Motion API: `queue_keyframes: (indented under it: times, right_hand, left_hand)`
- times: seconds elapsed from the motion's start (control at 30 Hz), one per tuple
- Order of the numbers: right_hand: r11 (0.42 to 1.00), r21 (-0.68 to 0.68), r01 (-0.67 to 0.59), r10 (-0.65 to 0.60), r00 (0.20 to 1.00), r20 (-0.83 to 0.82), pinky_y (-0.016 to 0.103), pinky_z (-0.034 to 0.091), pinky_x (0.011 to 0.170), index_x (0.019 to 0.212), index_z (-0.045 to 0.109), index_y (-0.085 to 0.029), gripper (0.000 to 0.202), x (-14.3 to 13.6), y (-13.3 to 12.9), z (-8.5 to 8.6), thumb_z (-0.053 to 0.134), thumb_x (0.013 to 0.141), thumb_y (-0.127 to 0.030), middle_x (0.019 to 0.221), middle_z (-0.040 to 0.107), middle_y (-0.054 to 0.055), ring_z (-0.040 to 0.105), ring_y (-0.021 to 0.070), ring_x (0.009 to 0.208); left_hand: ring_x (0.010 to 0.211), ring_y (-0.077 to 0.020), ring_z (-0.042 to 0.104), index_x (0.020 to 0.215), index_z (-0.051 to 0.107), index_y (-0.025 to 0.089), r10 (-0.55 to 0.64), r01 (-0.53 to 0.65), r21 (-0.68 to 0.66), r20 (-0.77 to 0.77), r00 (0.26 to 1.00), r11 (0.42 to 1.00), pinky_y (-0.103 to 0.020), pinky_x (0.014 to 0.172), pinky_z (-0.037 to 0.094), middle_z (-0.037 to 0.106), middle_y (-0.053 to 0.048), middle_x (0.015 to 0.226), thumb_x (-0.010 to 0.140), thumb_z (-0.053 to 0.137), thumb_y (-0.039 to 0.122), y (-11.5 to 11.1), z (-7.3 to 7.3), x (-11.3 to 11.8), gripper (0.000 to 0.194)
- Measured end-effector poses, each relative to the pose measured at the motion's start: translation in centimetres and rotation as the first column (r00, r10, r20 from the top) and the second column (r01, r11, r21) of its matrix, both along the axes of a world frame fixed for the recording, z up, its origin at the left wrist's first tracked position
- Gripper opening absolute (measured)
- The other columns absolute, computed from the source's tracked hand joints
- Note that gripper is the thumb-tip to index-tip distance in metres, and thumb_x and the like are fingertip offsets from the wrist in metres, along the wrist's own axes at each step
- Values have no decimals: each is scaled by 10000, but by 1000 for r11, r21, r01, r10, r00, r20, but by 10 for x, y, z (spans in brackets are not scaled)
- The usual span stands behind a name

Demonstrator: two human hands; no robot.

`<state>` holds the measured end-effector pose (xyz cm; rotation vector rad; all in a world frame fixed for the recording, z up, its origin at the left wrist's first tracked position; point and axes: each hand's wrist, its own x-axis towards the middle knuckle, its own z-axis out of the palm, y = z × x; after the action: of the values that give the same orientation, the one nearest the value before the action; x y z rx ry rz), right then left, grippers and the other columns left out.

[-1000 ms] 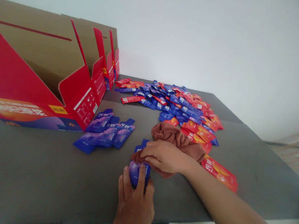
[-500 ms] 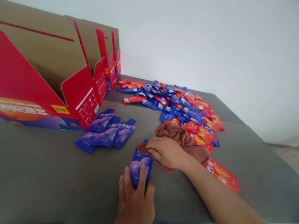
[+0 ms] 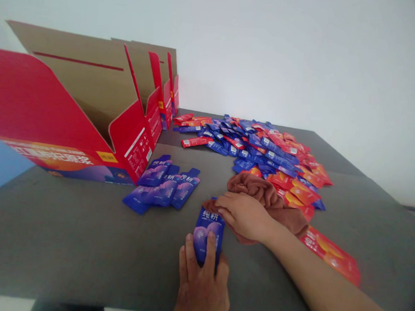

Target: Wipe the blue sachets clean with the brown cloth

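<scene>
A blue pouch (image 3: 208, 235) with purple fruit printed on it lies flat on the grey table (image 3: 82, 241). The spread fingers of my left hand (image 3: 203, 279) press on its lower end. My right hand (image 3: 244, 214) is closed on a brown cloth (image 3: 255, 186), whose tip rests on the pouch's top end. Several more blue pouches (image 3: 168, 183) overlap to the left, beside a red box. Right of the cloth, a red-orange pouch (image 3: 331, 254) lies partly behind my right forearm.
Open red cardboard boxes (image 3: 127, 146) stand in a row along the left side, flaps up. A large heap of blue and red pouches (image 3: 264, 147) covers the back middle and right of the table, against a white wall (image 3: 287, 52).
The whole view has shifted, so everything appears further right. Both hands keep nearly the same places on the pouch, and slightly more of its white print shows below the cloth tip.
</scene>
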<state>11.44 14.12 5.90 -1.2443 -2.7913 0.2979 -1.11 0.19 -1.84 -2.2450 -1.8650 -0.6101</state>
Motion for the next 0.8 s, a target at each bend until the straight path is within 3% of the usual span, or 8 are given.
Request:
queue_keyframes:
  times: [0.13,0.3,0.4,0.47,0.67,0.8]
  right_hand:
    - [999,-1,32,-32,999,4,286,343,764,948,593,-191,213,2,1,0,393,923,-261,892,599,46,536,171,868]
    - [983,-67,-169,165,984,-67,273,349,738,1159,550,-259,278,-5,-11,7,421,912,-244,953,575,30,523,156,856]
    - [965,-96,-244,238,969,-64,274,348,723,1118,581,-261,262,-9,-16,10,425,908,-237,938,572,27,522,153,837]
    - [973,-87,-213,209,977,-48,274,351,721,1103,589,-263,261,-9,-14,10,415,911,-228,938,576,26,527,156,851]
    - [999,-20,38,-37,999,30,286,354,750,1170,568,-260,300,-1,-1,2,398,924,-238,967,589,50,542,170,872]
    - [1000,-23,15,-15,1000,-20,282,361,786,1172,569,-248,297,2,1,1,412,920,-241,986,594,50,543,170,914]
  left_hand:
    - [1244,-445,307,950,641,257,0,0,1,12,1000,1000,-592,973,379,432,-35,1352,703,631,331,0,0,0,258]
    - [1241,-441,313,963,643,254,-4,4,3,22,1000,1000,-594,967,388,439,-33,1347,698,633,319,0,0,0,274]
    - [1247,-443,307,1002,639,256,-2,2,8,36,999,1000,-591,967,391,457,-40,1334,690,637,326,0,0,0,320]
    - [1246,-444,311,1013,637,260,-1,1,-11,37,999,1000,-595,970,386,455,-38,1341,681,648,313,0,1,0,336]
    - [1247,-440,319,975,650,266,-10,12,-46,38,999,999,-602,972,379,447,-34,1357,695,642,301,0,5,-1,283]
    - [1225,-449,345,968,653,262,-5,6,-50,39,999,999,-602,966,388,454,-33,1352,680,664,314,1,7,-1,292]
